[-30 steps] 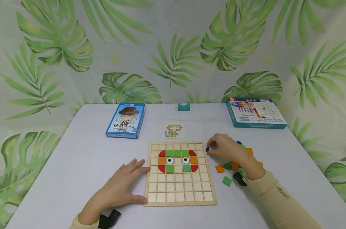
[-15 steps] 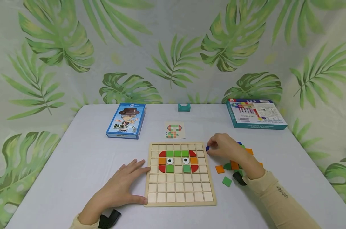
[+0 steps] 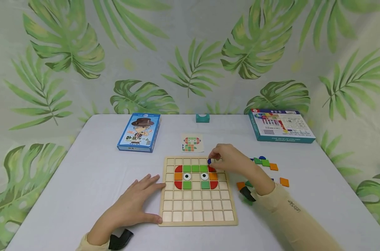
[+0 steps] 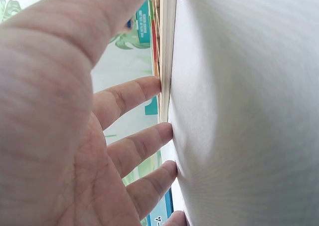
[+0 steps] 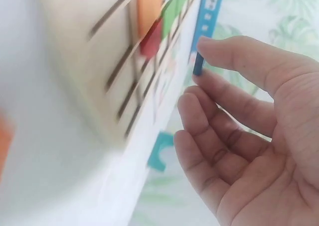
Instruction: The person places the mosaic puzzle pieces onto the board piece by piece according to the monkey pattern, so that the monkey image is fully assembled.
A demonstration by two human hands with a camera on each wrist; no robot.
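A wooden grid board lies mid-table, with red, green and orange tiles and two eye discs set in its upper cells. My left hand lies with spread fingers at the board's left side, thumb and index finger touching its edge. Over the upper right of the board, my right hand pinches a small dark blue tile between thumb and index finger. The right wrist view shows this blue tile edge-on and above the board's surface. Behind the board lies a picture card with a similar coloured figure.
Loose tiles, such as an orange one and a green one, lie right of the board, partly hidden by the right forearm. A blue box stands back left, a white and teal box back right, and a teal notched block between.
My right hand has moved left with the blue tile, from beside the board's right edge to over its upper right cells. The left hand has stayed in place.
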